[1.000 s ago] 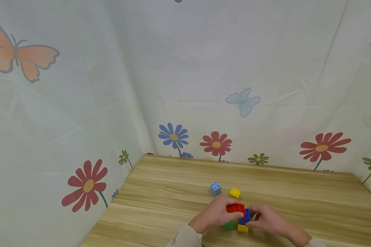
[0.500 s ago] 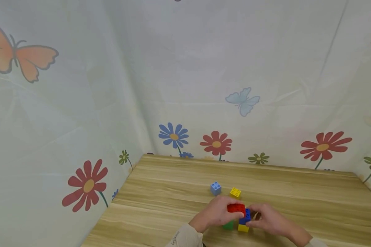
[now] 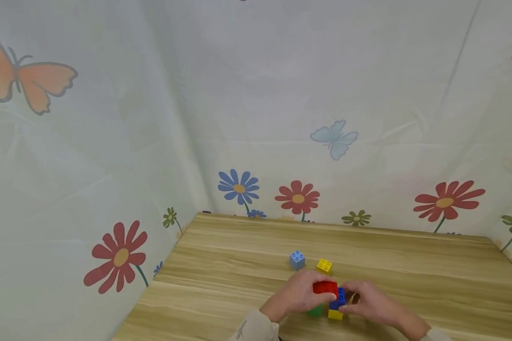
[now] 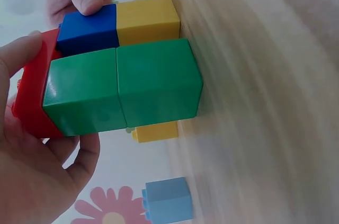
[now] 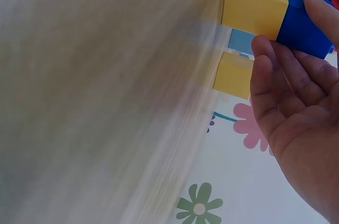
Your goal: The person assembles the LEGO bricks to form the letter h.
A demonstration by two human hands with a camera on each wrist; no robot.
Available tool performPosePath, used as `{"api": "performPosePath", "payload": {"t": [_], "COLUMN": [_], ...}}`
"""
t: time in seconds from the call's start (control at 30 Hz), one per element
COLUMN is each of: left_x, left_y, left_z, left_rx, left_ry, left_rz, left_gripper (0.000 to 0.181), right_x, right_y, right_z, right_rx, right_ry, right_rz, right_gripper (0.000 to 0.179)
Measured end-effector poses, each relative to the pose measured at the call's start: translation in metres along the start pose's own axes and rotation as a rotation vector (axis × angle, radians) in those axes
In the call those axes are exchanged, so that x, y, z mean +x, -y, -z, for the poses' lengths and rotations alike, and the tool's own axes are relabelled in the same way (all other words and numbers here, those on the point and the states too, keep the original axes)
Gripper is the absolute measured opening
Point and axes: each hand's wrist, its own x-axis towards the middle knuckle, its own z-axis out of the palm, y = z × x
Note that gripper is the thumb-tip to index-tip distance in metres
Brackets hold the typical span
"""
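red brick (image 3: 324, 287), at near part of table (image 3: 239, 255), lies flat atop upper green brick (image 4: 85, 94), which sits on lower green brick (image 4: 159, 83); its r. end reaches blue brick (image 3: 341, 297), though whether seated there can't tell. l. hand (image 3: 300, 291) grips red brick, thumb on near side, fingers on far side, opened only to brick's width. blue brick is stacked on lower yellow brick (image 3: 335, 314), just r. of the green pair. r. hand (image 3: 373, 303) pinches blue brick btwn thumb (near) & fingers (far), likewise opened only to its width. farther back: loose yellow brick (image 3: 324, 265) &, to its l., light blue brick (image 3: 297, 260), both studs up. far side: pale backdrop (image 3: 256, 94) w/ flowers & butterflies.
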Motion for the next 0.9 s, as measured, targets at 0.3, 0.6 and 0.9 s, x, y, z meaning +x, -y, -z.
{"api": "performPosePath", "payload": {"t": [0.3, 0.6, 0.9], "left_x": [-0.007, -0.016, -0.022], "left_y": [0.013, 0.03, 0.035], "left_z": [-0.002, -0.003, 0.001], "left_rx": [-0.216, -0.308, -0.334], "left_ry": [-0.008, -0.047, -0.025], "left_rz": [0.088, 0.08, 0.076], "left_gripper": [0.035, 0.029, 0.031], "right_x": [0.001, 0.0, -0.002], "right_y": [0.006, 0.003, -0.002], "right_z": [0.001, 0.0, 0.006], "right_rx": [0.02, 0.02, -0.029], "right_ry": [0.006, 0.011, 0.011], "right_rz": [-0.058, -0.099, -0.092], "right_gripper": [0.024, 0.029, 0.031]}}
